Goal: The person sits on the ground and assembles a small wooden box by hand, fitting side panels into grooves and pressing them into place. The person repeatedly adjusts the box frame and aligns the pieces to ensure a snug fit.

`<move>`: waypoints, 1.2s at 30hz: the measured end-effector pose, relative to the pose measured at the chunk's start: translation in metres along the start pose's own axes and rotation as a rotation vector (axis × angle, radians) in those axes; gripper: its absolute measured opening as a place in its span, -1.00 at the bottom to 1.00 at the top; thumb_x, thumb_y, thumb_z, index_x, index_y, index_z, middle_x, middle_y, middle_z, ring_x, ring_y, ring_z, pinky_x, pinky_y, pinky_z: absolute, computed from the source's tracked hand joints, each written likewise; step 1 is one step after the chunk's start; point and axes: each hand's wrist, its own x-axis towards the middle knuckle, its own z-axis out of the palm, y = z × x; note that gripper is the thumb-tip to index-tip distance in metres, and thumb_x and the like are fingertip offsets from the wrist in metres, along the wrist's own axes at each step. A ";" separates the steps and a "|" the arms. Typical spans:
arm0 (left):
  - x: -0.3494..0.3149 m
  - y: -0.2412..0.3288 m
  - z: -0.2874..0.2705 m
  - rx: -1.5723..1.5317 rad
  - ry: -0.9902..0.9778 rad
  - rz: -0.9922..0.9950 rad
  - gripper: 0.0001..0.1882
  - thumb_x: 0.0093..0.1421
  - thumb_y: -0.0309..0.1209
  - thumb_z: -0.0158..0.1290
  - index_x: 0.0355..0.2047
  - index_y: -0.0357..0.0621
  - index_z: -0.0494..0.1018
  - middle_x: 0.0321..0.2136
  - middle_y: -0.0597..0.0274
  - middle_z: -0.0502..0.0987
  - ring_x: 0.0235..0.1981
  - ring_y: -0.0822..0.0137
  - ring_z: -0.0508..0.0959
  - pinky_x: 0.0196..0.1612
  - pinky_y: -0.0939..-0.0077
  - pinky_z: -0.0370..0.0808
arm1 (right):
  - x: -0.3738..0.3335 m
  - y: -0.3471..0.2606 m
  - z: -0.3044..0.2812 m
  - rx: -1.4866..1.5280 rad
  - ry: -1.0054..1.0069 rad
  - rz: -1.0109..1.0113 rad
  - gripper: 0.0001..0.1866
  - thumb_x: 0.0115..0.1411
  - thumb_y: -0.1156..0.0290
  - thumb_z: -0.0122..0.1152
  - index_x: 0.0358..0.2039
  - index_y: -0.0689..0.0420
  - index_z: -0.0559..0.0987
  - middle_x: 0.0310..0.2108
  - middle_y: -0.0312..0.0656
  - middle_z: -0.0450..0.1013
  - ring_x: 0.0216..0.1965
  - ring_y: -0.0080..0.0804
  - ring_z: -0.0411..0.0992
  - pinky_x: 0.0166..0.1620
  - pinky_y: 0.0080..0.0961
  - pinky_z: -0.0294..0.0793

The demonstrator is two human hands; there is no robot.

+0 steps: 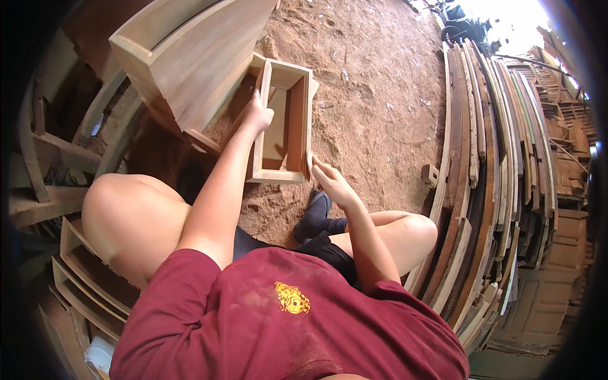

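A small open wooden box (306, 114), like a drawer, stands in front of me on the ground, tilted a little. My left hand (256, 116) is closed over its left wall, the thumb lying across the top edge. Low on the box's right side, by the near corner, my right hand (334, 183) rests with stretched fingers against the outer face. Whether anything thin lies under those fingers is hidden. Left of the box leans a larger wooden carcass (209, 60) with pale board sides.
Long planks (472, 158) are stacked along the right, with carved panels (551, 278) beyond. A small wood block (430, 175) lies beside the stack. Wooden frames (69, 152) and shallow drawers (88, 272) crowd my left. Brown dirt ground (373, 95) stretches ahead.
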 end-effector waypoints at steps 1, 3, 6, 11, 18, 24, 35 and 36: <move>0.002 -0.003 0.001 -0.003 -0.018 -0.012 -0.04 -0.04 -0.51 -0.04 0.39 -0.45 -0.14 0.33 -0.39 0.12 0.38 -0.11 0.16 0.42 0.32 0.09 | 0.008 0.000 0.007 -0.011 0.074 -0.013 -0.39 0.38 0.20 0.11 0.33 0.25 0.29 -0.10 -0.17 0.39 -0.16 -0.51 0.34 -0.12 -0.52 0.38; 0.015 -0.013 0.002 -0.005 -0.025 0.035 -0.04 -0.03 -0.51 -0.04 0.40 -0.43 -0.15 0.33 -0.39 0.13 0.38 -0.10 0.17 0.41 0.33 0.11 | 0.025 0.005 0.018 -0.035 0.187 -0.071 -0.46 0.40 0.23 0.09 0.30 0.22 0.35 -0.25 -0.25 0.39 -0.29 -0.58 0.34 -0.23 -0.55 0.40; 0.010 -0.016 0.006 -0.005 -0.018 0.013 -0.02 -0.04 -0.52 -0.03 0.43 -0.30 -0.13 0.29 -0.33 0.22 0.34 -0.06 0.26 0.34 0.28 0.22 | 0.031 0.017 0.031 -0.232 0.352 -0.131 -0.47 0.38 0.24 0.09 0.27 0.25 0.38 -0.27 -0.05 0.42 -0.29 -0.36 0.40 -0.17 -0.40 0.43; -0.001 -0.004 0.000 0.018 0.048 0.002 -0.04 -0.02 -0.51 -0.01 0.42 -0.28 -0.11 0.26 -0.34 0.26 0.30 -0.09 0.31 0.32 0.26 0.26 | -0.049 0.019 0.059 -0.683 0.319 -0.049 -0.45 0.36 0.28 0.03 0.31 0.22 0.29 -0.16 0.19 0.36 -0.13 0.15 0.43 -0.07 -0.14 0.46; -0.002 0.003 -0.003 0.042 0.007 -0.061 -0.05 0.01 -0.50 -0.02 0.42 -0.35 -0.15 0.31 -0.35 0.17 0.36 -0.07 0.21 0.38 0.29 0.15 | -0.043 0.002 0.062 -0.554 0.469 -0.131 -0.50 0.36 0.32 0.06 0.25 0.29 0.35 -0.19 0.15 0.37 -0.16 0.07 0.43 -0.11 -0.17 0.45; -0.006 0.013 -0.004 0.025 -0.054 -0.099 -0.03 -0.01 -0.52 -0.05 0.42 -0.36 -0.18 0.36 -0.33 0.09 0.40 -0.03 0.15 0.41 0.34 0.12 | 0.002 0.046 0.035 0.187 0.252 0.094 -0.82 0.40 0.28 0.09 -0.26 0.12 0.47 -0.61 -0.45 0.31 -0.70 -0.69 0.19 -0.65 -0.65 0.15; 0.000 -0.003 -0.001 0.060 -0.011 -0.021 -0.06 0.00 -0.49 -0.04 0.41 -0.36 -0.13 0.30 -0.40 0.18 0.34 -0.09 0.25 0.37 0.33 0.20 | 0.004 0.033 0.054 -0.021 0.478 -0.039 -0.72 0.34 0.25 0.19 -0.12 0.21 0.46 -0.35 -0.19 0.51 -0.31 -0.54 0.43 -0.26 -0.50 0.41; 0.004 -0.003 -0.002 0.085 -0.004 -0.028 -0.06 0.00 -0.49 -0.03 0.41 -0.36 -0.13 0.28 -0.41 0.21 0.32 -0.10 0.27 0.35 0.31 0.23 | 0.012 0.022 0.051 0.100 0.438 -0.018 -0.75 0.38 0.32 0.15 -0.08 0.23 0.43 -0.23 -0.18 0.55 -0.19 -0.52 0.46 -0.13 -0.50 0.42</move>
